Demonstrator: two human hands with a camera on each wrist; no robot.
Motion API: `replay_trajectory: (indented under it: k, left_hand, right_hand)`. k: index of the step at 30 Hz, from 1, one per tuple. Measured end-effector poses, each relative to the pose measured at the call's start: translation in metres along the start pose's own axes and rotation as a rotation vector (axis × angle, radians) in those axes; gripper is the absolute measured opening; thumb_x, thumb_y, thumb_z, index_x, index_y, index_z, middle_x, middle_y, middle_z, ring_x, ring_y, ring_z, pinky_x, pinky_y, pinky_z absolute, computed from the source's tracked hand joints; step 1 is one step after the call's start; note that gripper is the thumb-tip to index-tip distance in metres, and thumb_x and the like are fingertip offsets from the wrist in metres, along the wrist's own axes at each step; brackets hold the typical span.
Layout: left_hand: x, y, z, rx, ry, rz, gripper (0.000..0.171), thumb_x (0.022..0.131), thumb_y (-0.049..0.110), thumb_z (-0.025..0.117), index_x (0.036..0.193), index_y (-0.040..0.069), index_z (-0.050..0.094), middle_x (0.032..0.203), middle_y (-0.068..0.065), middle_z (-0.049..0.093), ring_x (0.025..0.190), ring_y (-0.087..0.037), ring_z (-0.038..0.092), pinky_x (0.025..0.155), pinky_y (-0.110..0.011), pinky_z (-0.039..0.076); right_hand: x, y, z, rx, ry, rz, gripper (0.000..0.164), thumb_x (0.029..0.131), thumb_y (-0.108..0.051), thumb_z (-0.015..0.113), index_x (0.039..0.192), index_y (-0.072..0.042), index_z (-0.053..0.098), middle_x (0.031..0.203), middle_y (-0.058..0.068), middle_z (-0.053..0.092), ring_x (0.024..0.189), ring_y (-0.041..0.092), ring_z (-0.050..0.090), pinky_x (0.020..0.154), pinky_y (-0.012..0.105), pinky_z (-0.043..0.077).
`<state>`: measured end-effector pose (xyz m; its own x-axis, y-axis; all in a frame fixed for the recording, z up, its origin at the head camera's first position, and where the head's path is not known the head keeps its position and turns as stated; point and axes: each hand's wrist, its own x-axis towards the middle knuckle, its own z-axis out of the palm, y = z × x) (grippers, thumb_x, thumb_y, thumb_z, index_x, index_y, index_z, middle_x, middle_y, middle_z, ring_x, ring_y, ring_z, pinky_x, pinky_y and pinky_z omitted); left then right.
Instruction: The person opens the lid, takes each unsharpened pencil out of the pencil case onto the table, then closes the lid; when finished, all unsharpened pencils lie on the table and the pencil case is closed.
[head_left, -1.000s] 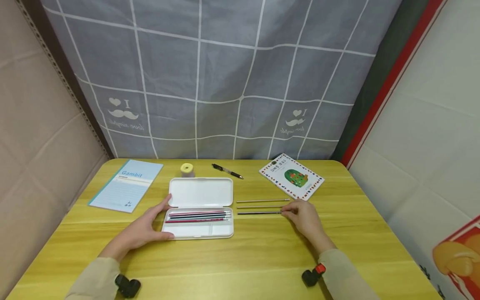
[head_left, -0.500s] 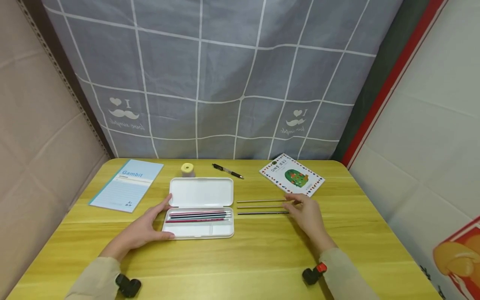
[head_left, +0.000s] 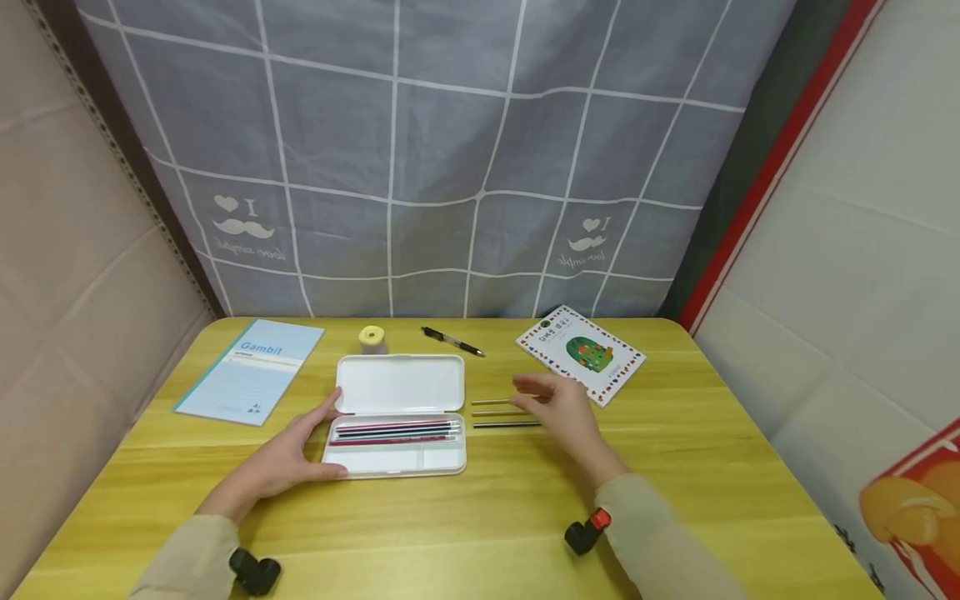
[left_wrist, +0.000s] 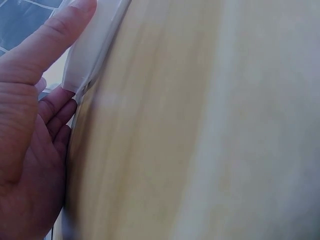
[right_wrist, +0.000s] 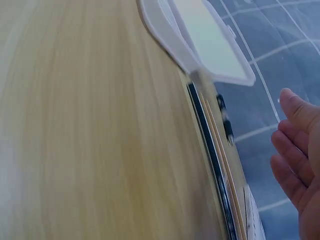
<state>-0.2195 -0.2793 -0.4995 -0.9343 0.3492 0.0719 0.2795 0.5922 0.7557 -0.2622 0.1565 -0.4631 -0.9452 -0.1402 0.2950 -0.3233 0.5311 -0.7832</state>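
Observation:
An open white pencil case (head_left: pixel 442 461) lies flat in the head view, its lid folded back. Several red and dark pencils (head_left: pixel 393 432) lie side by side in its tray. My left hand (head_left: pixel 281 454) touches the case's left side, fairly straight thumb by the near corner and fingers by the hinge. Right of the case are three slim pencil-like sticks (head_left: pixel 504 425), one dark and two lighter; their right ends are hidden. Over those ends hovers my right hand (head_left: pixel 561 410), fingers apart and nothing visible between them. The right wrist view shows its fingers (right_wrist: pixel 295 160) away from the sticks.
A blue notebook (head_left: pixel 251 371) lies at the left, and a white booklet with a green picture (head_left: pixel 581 354) at the back right. Behind the case stand a small yellow-topped item (head_left: pixel 372 339) and a black pen (head_left: pixel 452 341). A grey checked curtain (head_left: pixel 435 150) hangs behind the table.
My right hand has left the right ends of the sticks and shifted left above them, fingers spread. The left hand and the pencil case stay where they were.

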Motion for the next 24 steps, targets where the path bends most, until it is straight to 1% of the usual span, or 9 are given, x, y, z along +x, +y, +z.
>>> replay_trajectory:
  k: [3,7,9,12,16,18,20,24]
  left_hand:
    - [-0.001,0.001,0.0,0.005,0.003,-0.005,0.123,0.078,0.035,0.094,0.169,0.016,0.014,0.149,-0.02,0.054,0.15,-0.053,0.023,0.116,-0.076,0.016]
    - [-0.001,0.001,0.0,0.005,0.003,-0.004,0.122,0.078,0.035,0.094,0.169,0.015,0.015,0.148,-0.02,0.054,0.15,-0.053,0.023,0.116,-0.076,0.016]
    - [0.0,0.001,-0.001,0.004,0.002,-0.002,0.122,0.078,0.035,0.094,0.169,0.015,0.015,0.148,-0.02,0.054,0.15,-0.053,0.023,0.116,-0.076,0.016]
    - [-0.001,0.001,-0.001,0.003,0.001,-0.006,0.122,0.078,0.035,0.094,0.169,0.015,0.014,0.149,-0.019,0.054,0.15,-0.052,0.023,0.117,-0.076,0.016]
    - [-0.001,0.002,-0.002,0.0,-0.001,-0.013,0.122,0.078,0.035,0.093,0.169,0.016,0.014,0.15,-0.019,0.053,0.151,-0.052,0.022,0.117,-0.076,0.015]
    - [-0.001,0.002,-0.002,-0.002,-0.003,-0.013,0.122,0.078,0.035,0.093,0.169,0.016,0.014,0.15,-0.02,0.053,0.151,-0.052,0.022,0.117,-0.076,0.015]
    - [-0.001,0.002,-0.002,-0.004,-0.003,-0.011,0.122,0.078,0.035,0.093,0.169,0.016,0.014,0.149,-0.02,0.053,0.151,-0.052,0.022,0.117,-0.076,0.015]
    - [0.0,0.0,0.0,0.001,-0.003,-0.013,0.123,0.078,0.037,0.093,0.169,0.017,0.014,0.149,-0.019,0.054,0.151,-0.051,0.022,0.117,-0.075,0.014]
  right_hand:
    - [0.004,-0.011,0.018,0.01,-0.043,-0.015,0.03,0.09,-0.012,0.084,0.118,-0.005,0.079,0.111,0.003,0.079,0.099,0.017,0.075,0.085,0.035,0.062]
    - [0.006,-0.022,0.039,0.044,-0.101,-0.033,0.024,0.089,-0.009,0.084,0.113,-0.004,0.08,0.106,0.005,0.08,0.092,0.016,0.076,0.08,0.028,0.061]
    - [0.006,-0.027,0.048,0.045,-0.132,-0.05,0.022,0.089,-0.008,0.083,0.111,-0.004,0.08,0.106,0.006,0.08,0.091,0.017,0.076,0.077,0.027,0.061]
    - [0.006,-0.035,0.061,0.004,-0.185,-0.069,0.021,0.09,-0.011,0.083,0.11,-0.006,0.081,0.106,0.003,0.08,0.093,0.016,0.075,0.079,0.026,0.061]
    - [0.006,-0.043,0.075,-0.044,-0.27,-0.051,0.023,0.09,-0.015,0.084,0.112,-0.009,0.082,0.105,0.0,0.08,0.098,0.013,0.075,0.084,0.026,0.06]
    - [0.006,-0.046,0.08,-0.064,-0.299,-0.032,0.024,0.089,-0.016,0.085,0.113,-0.011,0.082,0.105,-0.003,0.08,0.099,0.011,0.074,0.085,0.026,0.06]
    - [0.005,-0.047,0.084,-0.085,-0.317,-0.023,0.025,0.088,-0.016,0.085,0.113,-0.012,0.082,0.105,-0.004,0.08,0.099,0.01,0.074,0.086,0.028,0.06]
    - [0.004,-0.049,0.09,-0.145,-0.323,-0.017,0.025,0.089,-0.017,0.084,0.114,-0.015,0.082,0.105,-0.008,0.079,0.101,0.009,0.072,0.089,0.03,0.06]
